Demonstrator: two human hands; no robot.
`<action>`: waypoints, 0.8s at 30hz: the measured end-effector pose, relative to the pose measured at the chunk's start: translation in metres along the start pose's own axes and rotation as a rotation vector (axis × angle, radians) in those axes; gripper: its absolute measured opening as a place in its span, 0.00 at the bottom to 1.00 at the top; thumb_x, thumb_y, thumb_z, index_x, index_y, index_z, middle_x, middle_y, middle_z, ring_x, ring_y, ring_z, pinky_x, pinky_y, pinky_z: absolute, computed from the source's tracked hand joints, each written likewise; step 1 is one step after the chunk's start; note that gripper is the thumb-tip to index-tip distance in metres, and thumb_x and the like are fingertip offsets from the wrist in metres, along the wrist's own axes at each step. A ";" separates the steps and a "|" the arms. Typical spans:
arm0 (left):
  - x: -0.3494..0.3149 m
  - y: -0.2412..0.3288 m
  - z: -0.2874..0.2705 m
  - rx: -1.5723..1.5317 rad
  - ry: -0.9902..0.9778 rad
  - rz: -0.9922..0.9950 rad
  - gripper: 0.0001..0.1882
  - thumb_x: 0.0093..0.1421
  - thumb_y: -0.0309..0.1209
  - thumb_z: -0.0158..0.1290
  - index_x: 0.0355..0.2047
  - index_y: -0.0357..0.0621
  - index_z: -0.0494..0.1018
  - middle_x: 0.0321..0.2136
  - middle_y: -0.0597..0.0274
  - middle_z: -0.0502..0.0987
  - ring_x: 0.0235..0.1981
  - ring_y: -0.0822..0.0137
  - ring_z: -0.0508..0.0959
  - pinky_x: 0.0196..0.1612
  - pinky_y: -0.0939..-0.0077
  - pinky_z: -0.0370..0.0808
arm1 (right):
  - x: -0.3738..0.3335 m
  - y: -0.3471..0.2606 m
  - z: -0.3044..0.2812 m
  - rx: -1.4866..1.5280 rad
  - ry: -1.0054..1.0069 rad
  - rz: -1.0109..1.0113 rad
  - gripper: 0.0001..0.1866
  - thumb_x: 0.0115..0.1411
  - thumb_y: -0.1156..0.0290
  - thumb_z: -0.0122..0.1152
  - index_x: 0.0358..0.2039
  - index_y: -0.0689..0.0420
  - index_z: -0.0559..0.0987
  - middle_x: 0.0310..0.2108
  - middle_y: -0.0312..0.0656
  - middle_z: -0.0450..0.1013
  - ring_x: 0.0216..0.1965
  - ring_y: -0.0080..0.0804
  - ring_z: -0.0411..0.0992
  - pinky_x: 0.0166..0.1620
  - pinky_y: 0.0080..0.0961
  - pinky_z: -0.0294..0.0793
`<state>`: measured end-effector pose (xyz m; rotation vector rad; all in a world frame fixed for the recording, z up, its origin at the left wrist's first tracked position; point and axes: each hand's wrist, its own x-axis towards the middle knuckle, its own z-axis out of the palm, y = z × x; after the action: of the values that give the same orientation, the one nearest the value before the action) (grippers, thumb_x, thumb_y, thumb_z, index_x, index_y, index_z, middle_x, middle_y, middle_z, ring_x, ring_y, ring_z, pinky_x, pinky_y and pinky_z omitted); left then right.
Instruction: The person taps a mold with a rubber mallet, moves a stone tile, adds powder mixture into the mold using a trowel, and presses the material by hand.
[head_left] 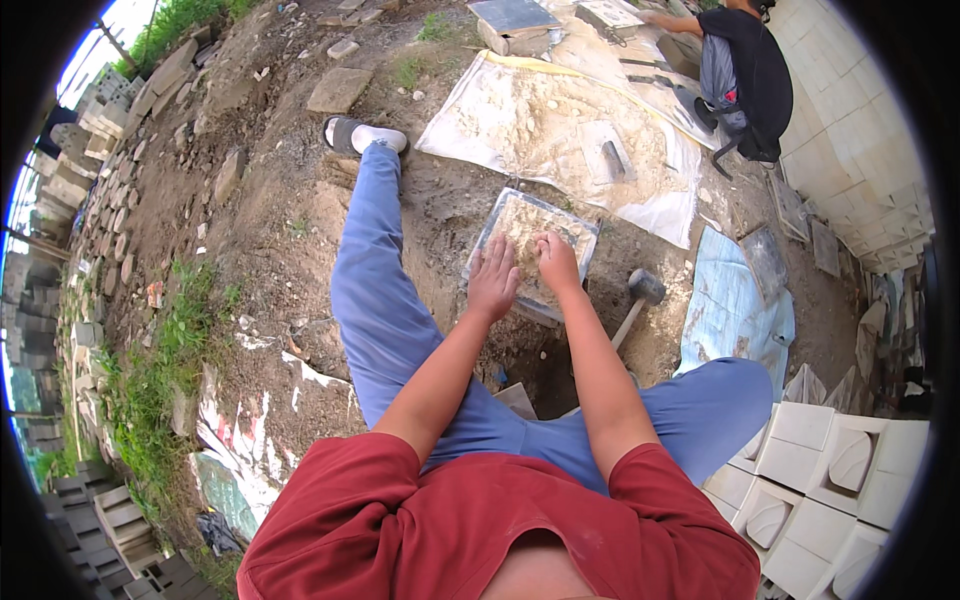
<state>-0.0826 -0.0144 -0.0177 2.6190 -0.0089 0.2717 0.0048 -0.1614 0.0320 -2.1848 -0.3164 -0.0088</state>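
Observation:
Between my legs lies a shallow square mould (pixel 553 207) with a grey rim, filled with pale sandy powder (pixel 522 222). My left hand (pixel 494 279) rests flat on its left part, fingers stretched out and close together. Over the right part of the powder, my right hand (pixel 557 262) has its fingers curled in; whatever they hold, if anything, is hidden. A mallet (pixel 647 287) with a dark head and pale handle lies on the ground to the right of the mould, its handle partly behind my right forearm.
Beyond the mould, a white sheet (pixel 460 125) bears pale powder and a flat tool with a dark handle (pixel 612 160). A co-worker (pixel 745 75) squats at the far right. A blue sheet (pixel 725 300) lies right; pale blocks (pixel 800 440) are stacked near right. Stones and bricks lie left.

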 end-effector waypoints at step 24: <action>0.001 0.002 -0.004 -0.038 -0.005 -0.001 0.33 0.75 0.45 0.31 0.75 0.43 0.53 0.77 0.54 0.48 0.78 0.57 0.48 0.77 0.53 0.39 | 0.008 -0.001 -0.015 -0.031 0.056 0.039 0.12 0.55 0.75 0.72 0.28 0.62 0.73 0.26 0.47 0.77 0.29 0.43 0.76 0.36 0.37 0.74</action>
<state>-0.0823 -0.0147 -0.0133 2.5822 -0.0141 0.2621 0.0143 -0.1708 0.0428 -2.2169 -0.2429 -0.0537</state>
